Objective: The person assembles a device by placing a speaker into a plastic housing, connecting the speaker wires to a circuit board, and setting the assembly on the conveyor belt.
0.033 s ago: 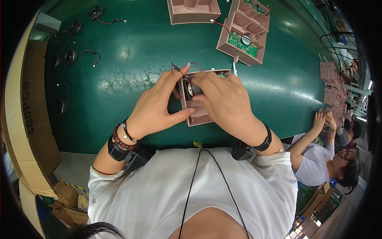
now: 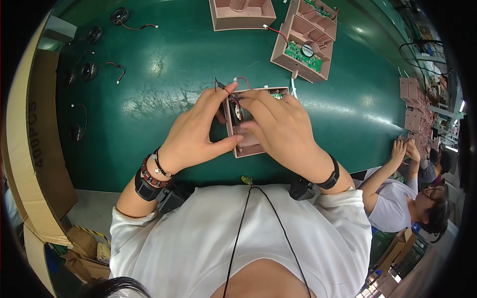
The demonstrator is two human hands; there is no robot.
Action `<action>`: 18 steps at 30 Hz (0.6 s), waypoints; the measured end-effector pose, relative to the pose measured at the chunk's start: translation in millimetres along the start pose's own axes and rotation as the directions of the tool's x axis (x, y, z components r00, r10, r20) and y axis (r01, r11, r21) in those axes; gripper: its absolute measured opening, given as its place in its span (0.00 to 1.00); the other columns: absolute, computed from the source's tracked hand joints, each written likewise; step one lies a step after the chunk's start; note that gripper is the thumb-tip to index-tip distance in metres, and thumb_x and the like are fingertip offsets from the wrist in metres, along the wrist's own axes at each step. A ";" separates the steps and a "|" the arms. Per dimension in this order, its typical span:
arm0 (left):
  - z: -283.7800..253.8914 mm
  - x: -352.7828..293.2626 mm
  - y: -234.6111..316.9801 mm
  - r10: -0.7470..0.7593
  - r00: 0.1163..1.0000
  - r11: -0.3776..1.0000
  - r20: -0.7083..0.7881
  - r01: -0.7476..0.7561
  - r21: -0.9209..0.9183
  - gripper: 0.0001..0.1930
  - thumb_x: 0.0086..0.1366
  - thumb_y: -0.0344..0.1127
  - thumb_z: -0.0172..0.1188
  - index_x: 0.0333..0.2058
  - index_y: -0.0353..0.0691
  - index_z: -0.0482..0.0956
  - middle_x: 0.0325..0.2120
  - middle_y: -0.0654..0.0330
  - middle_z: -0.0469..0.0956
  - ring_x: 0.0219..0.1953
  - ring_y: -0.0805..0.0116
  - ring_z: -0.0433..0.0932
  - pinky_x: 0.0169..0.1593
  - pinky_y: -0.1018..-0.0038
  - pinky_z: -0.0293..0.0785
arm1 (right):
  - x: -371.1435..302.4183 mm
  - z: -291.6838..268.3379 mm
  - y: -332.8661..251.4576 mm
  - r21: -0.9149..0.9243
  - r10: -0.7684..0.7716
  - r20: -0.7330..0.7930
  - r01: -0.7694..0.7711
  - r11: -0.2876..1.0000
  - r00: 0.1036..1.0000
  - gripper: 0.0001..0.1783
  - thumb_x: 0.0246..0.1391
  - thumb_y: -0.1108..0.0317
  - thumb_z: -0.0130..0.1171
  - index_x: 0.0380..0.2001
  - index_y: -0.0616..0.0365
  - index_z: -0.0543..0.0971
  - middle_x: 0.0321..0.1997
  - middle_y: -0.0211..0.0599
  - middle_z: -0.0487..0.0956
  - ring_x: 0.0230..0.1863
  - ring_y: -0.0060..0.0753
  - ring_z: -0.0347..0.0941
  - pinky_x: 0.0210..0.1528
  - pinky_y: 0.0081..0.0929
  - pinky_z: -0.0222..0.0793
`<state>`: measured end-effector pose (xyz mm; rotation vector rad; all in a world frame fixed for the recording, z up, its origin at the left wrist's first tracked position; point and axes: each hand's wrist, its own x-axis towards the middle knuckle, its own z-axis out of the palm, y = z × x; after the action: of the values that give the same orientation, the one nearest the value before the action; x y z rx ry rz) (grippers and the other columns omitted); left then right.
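A pinkish-brown plastic housing (image 2: 251,150) lies open side up on the table in front of me. Its left wall is gripped by my left hand (image 2: 191,130), thumb reaching over the near left corner and fingers along the outer side. My right hand (image 2: 279,121) reaches into the housing from the right, fingers curled over a black round speaker (image 2: 238,110) against the left wall. Much of the speaker is hidden by those fingers. Red and black wires with a white plug (image 2: 236,79) stick out past the far wall. A bit of green circuit board (image 2: 278,96) shows at the far right corner.
Several loose black speakers (image 2: 89,70) with wired plugs lie at the left. Further housings (image 2: 243,21) stand at the far side, one holding a green circuit board (image 2: 304,55). A cardboard box (image 2: 47,129) borders the left edge. Another person's hands (image 2: 405,150) work at the right.
My right thumb has shifted slightly inside the housing and is a little blurred. My left hand and the housing stay in place.
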<state>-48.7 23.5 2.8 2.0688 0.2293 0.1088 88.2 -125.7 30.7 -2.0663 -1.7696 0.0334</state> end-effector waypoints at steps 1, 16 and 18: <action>-0.3 0.5 0.0 -0.005 1.000 1.000 0.004 0.005 0.002 0.45 0.49 0.41 0.68 0.65 0.43 0.56 0.45 0.56 0.68 0.35 0.66 0.77 0.35 0.71 0.74 | -1.2 0.1 0.4 0.013 -0.015 0.005 0.015 1.000 1.000 0.21 0.44 0.68 0.63 0.44 0.59 0.73 0.41 0.32 0.77 0.28 0.33 0.74 0.33 0.28 0.61; 0.1 0.0 -2.3 0.004 1.000 1.000 -0.004 -0.004 0.003 0.45 0.49 0.42 0.68 0.64 0.42 0.57 0.44 0.56 0.68 0.35 0.65 0.77 0.32 0.71 0.74 | 2.9 -2.1 0.4 -0.104 -0.002 0.097 0.012 0.995 0.995 0.24 0.36 0.66 0.67 0.40 0.58 0.74 0.43 0.28 0.77 0.22 0.32 0.70 0.28 0.25 0.62; 0.5 0.1 -2.7 -0.003 1.000 1.000 0.002 0.003 0.008 0.45 0.49 0.42 0.69 0.64 0.42 0.56 0.45 0.56 0.68 0.35 0.65 0.77 0.32 0.71 0.74 | 4.6 -6.6 -1.1 -0.127 -0.002 0.133 0.019 0.992 0.991 0.24 0.36 0.66 0.68 0.41 0.57 0.74 0.42 0.27 0.77 0.22 0.33 0.70 0.28 0.25 0.63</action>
<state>-48.8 24.4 0.3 2.0763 0.2317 0.1048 90.0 -123.2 38.2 -2.1904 -1.9072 0.0560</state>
